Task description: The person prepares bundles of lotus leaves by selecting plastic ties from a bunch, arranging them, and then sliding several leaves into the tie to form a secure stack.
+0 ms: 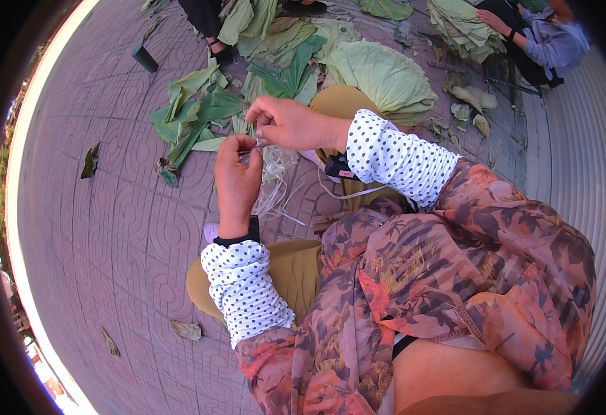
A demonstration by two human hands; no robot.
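Observation:
My left hand (pixel 237 181) and my right hand (pixel 294 124) meet in front of my knees, fingertips almost touching. Both are closed in a pinch on a thin, whitish strand of plastic string, mostly covered by the fingers. Just below them hangs or lies a loose tangle of white plastic string (pixel 274 181); whether the pinched strand belongs to it I cannot tell. Beyond my hands, crumpled green leaves (pixel 195 114) lie on the paving. A large, pale green pile of flattened leaves (pixel 380 77) spreads past my right knee.
At the top right, another person's hand (pixel 493 21) rests on a stack of big leaves (pixel 463 31). A second person's shoe (pixel 223 52) is at the top. A dark green cylinder (pixel 145 59) stands on the brick paving (pixel 130 228). Ribbed metal shutter (pixel 583 152) lines the right side.

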